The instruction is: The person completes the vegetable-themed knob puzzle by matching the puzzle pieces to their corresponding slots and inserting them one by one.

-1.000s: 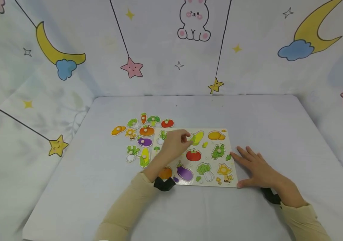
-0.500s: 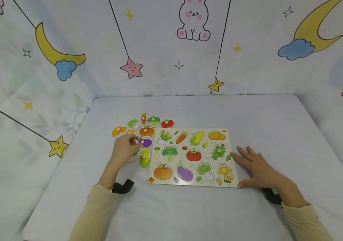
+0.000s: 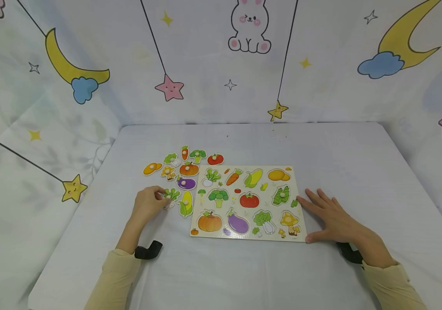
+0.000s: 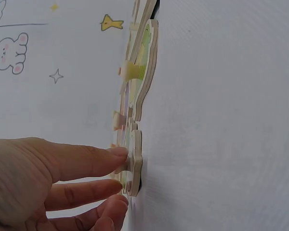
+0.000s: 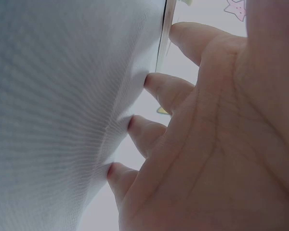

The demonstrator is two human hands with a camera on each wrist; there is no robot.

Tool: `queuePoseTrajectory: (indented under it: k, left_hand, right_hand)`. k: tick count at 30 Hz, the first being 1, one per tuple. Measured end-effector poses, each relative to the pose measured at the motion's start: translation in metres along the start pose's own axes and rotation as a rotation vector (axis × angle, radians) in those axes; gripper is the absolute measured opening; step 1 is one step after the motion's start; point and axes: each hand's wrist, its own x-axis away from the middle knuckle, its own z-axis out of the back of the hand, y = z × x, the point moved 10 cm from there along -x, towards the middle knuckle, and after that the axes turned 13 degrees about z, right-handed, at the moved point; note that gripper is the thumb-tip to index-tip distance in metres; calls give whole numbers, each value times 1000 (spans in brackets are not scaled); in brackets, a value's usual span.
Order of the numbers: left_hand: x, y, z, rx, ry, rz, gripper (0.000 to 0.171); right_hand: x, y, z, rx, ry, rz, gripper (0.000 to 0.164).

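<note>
So the left hand (image 3: pixel 148 206) is sitting right at the radish piece (image 3: pixel 172 194), which is lying just left of the vegetable puzzle board (image 3: pixel 265 204), beside the corn piece (image 3: pixel 186 204); can't tell if it's actually pinching. Meanwhile the right hand (image 3: pixel 333 223) is resting, fingers spread, against the board's right edge.
</note>
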Motion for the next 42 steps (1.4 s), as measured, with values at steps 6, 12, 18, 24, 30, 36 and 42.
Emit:
queuePoseTrajectory:
  k: [6,12,18,24,30,36,42]
  left_hand:
    - [-4,-8,-4,37,-3,13,30]
    - [-4,-7,-9,87,-1,-23,20]
    - [-5,-5,-10,97,19,-51,16]
    - [-4,-4,-7,77,17,-62,16]
    - [-6,11,7,73,56,-109,15]
    - [-10,53,7,78,65,-211,15]
    - [-14,92,-7,93,32,-259,15]
  right_hand:
    - [0,-2,-1,-7,-7,-3,110]
    - [-1,-1,-2,-7,-5,-1,110]
    - [-1,-1,-2,-11,-5,-4,111]
    - [-2,-2,-2,-9,2,7,111]
    - [-3,-4,2,5,24,30,108]
    - [-1,-3,3,-21,24,29,108]
    - [-1,-3,3,-28,25,20,108]
